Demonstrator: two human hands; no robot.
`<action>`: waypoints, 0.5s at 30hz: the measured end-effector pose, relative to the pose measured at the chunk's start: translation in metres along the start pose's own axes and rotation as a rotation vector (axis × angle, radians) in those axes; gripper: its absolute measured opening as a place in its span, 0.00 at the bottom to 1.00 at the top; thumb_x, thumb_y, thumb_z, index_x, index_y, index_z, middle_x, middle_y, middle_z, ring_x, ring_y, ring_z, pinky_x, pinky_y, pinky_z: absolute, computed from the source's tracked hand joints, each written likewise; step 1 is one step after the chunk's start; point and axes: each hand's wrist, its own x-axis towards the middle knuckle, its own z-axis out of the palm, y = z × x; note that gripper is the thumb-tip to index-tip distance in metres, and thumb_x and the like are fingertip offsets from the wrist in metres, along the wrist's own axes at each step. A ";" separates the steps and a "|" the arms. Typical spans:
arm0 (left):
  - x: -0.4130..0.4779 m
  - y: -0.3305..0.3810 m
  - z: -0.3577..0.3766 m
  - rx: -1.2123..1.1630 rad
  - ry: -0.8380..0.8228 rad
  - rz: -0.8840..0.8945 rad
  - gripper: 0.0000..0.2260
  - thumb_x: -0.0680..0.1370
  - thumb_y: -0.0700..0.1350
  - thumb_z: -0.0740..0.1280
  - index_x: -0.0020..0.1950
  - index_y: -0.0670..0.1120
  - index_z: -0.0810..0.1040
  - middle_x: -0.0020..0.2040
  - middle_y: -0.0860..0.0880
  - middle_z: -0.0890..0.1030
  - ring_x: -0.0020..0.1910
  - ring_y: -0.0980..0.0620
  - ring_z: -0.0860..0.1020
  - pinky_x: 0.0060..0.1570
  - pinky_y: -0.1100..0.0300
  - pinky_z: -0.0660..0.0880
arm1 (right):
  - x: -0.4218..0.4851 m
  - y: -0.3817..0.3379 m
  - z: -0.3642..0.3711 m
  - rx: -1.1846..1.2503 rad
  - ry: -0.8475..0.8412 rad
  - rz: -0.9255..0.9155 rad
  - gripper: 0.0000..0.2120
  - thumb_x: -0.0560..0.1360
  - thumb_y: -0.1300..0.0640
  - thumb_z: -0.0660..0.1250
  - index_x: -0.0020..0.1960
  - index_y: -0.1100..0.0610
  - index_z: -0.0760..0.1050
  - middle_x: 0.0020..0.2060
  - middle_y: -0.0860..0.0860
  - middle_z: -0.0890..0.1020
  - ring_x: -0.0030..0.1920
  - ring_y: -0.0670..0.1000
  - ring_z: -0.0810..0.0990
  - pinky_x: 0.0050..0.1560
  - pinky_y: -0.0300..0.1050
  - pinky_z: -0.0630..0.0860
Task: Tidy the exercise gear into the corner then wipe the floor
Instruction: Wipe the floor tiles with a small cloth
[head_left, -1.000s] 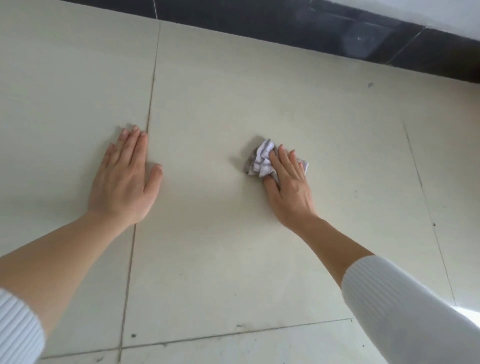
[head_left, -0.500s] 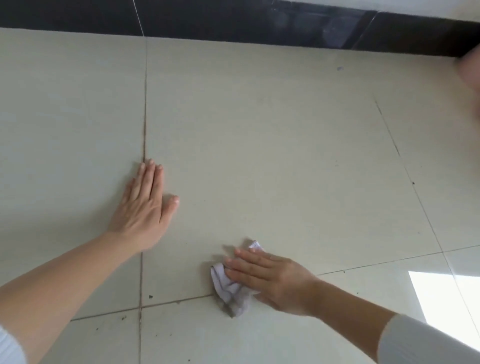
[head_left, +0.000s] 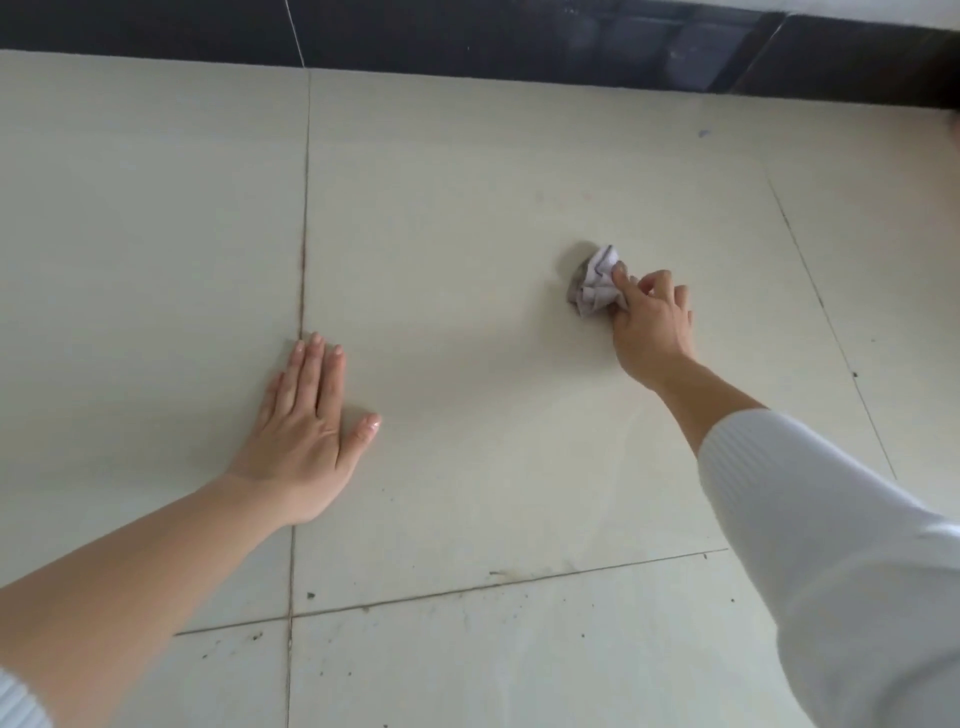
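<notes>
Head view looks down on a pale tiled floor (head_left: 493, 182), with little lying on it besides the cloth. Dark crumbs of dirt (head_left: 310, 595) sit along the near grout seam, and a small purple fleck (head_left: 704, 133) lies far off toward the right, close to the wall. Nothing stands between the two hands; bare tile separates them.

The cloth (head_left: 597, 283), a small crumpled white rag with a grey edge, is pressed to the floor on the big middle tile, right of centre and well apart from the wall. The right hand (head_left: 652, 325) grips it from the near side, fingers curled round the wad and the forefinger laid over its top. That arm reaches out straight from the lower right, its white ribbed sleeve (head_left: 831, 545) pushed up to leave the wrist bare.

The left hand (head_left: 306, 431) lies flat, palm down, fingers straight and close together with the thumb spread to the right, holding nothing. Its fingertips sit just beside the long grout line (head_left: 303, 234) that runs away from the camera, and its heel covers that line. The left forearm is bare, with a bit of white cuff (head_left: 21, 696) at the bottom corner.

Tiles are large, cream and slightly glossy, with brownish joints. A dark, shiny skirting band (head_left: 519, 47) closes off the floor at the far edge.
</notes>
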 end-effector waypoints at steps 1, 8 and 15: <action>0.000 0.000 0.000 0.004 -0.010 -0.001 0.40 0.71 0.67 0.34 0.77 0.44 0.35 0.77 0.46 0.33 0.75 0.51 0.32 0.74 0.54 0.36 | -0.006 0.005 0.003 0.069 0.020 -0.004 0.24 0.79 0.58 0.56 0.74 0.47 0.64 0.58 0.54 0.68 0.58 0.58 0.65 0.62 0.50 0.63; 0.002 -0.003 0.000 0.017 -0.033 0.006 0.37 0.76 0.66 0.37 0.77 0.44 0.37 0.77 0.45 0.34 0.75 0.50 0.32 0.74 0.52 0.37 | -0.103 0.024 0.004 0.235 0.045 -0.107 0.23 0.76 0.53 0.54 0.69 0.51 0.73 0.40 0.48 0.68 0.47 0.50 0.67 0.44 0.42 0.65; -0.004 0.000 0.004 0.022 0.007 0.056 0.35 0.78 0.63 0.38 0.78 0.40 0.42 0.78 0.43 0.39 0.77 0.47 0.38 0.75 0.50 0.40 | -0.251 0.011 0.013 0.208 -0.073 -0.272 0.25 0.73 0.56 0.55 0.68 0.55 0.73 0.40 0.46 0.72 0.40 0.48 0.67 0.35 0.45 0.74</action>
